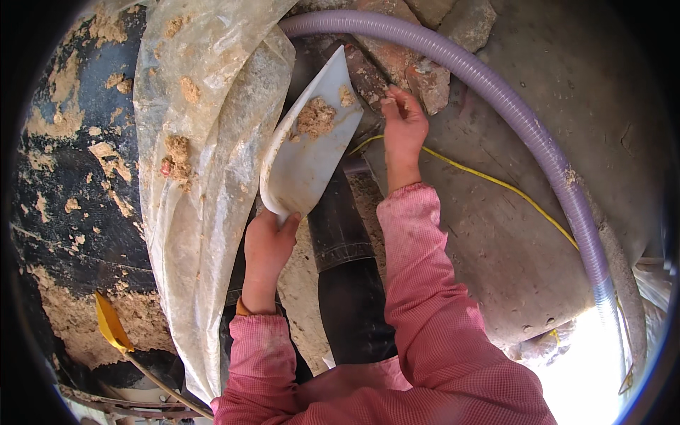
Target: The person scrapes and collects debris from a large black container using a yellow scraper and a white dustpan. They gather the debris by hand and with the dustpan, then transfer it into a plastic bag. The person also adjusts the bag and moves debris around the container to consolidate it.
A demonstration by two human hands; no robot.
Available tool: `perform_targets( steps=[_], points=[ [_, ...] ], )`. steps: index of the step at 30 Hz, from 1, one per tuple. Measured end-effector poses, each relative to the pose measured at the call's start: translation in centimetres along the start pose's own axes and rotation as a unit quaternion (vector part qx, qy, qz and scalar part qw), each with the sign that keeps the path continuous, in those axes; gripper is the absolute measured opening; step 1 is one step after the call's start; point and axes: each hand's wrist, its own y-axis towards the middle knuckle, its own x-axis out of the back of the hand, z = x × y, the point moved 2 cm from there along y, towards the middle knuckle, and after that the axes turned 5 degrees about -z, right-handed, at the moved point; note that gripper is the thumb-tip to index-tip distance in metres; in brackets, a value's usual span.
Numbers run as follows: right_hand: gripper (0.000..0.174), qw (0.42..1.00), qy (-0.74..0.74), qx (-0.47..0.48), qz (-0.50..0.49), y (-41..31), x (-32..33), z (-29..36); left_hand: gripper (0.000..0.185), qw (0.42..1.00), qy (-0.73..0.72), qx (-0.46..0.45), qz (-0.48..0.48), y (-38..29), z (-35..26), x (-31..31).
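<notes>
My left hand (268,247) grips the rear end of a white plastic scoop (313,154), thumb on its near edge. A clump of crumbly tan material (316,118) lies inside the scoop, with a smaller lump (346,96) near its pointed front. To the right of the scoop, my right hand (405,127) is raised with thumb and fingertips drawn together. Pale residue marks those fingertips; whether a crumb is pinched between them is unclear. Broken bricks (429,85) lie just beyond that hand.
A translucent plastic sheet (212,138) with tan lumps drapes over a dark, residue-covered surface (79,212) at left. A yellow-bladed tool (113,324) leans at lower left. A purple ribbed hose (510,101) arcs across the right, over a yellow cord (494,179) on the grey floor (510,255).
</notes>
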Motion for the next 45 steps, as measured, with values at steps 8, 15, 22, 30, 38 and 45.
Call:
perform_targets(
  steps=[8, 15, 22, 30, 38, 45],
  points=[
    [0.044, 0.972, -0.160, -0.017, -0.169, 5.6, -2.3, -5.4, 0.029, 1.000, -0.018, -0.016, -0.002, 0.1, 0.5, -0.2],
    [0.045, 0.993, -0.028, 0.093, -0.063, 6.6, -4.9, -3.0, 0.029, 1.000, 0.004, 0.001, 0.005, 0.1, 0.0, -0.2],
    [0.058, 0.886, -0.411, 0.213, -0.012, 3.4, -2.1, -2.8, 0.029, 1.000, -0.001, 0.018, 0.012, 0.1, -0.2, -0.1],
    [0.070, 0.847, -0.487, 0.207, 0.045, 4.3, -2.6, -4.0, 0.029, 1.000, 0.006, -0.015, -0.002, 0.0, 0.2, -0.1],
    [0.067, 0.818, -0.525, 0.219, 0.086, 5.3, -2.0, -4.6, 0.029, 0.999, 0.026, -0.026, -0.016, -0.5, -0.4, -0.1],
    [0.067, 0.828, -0.532, 0.134, 0.117, 3.2, -1.4, -5.7, 0.029, 0.998, 0.053, -0.023, -0.027, -1.1, -0.6, 0.2]
  ],
)
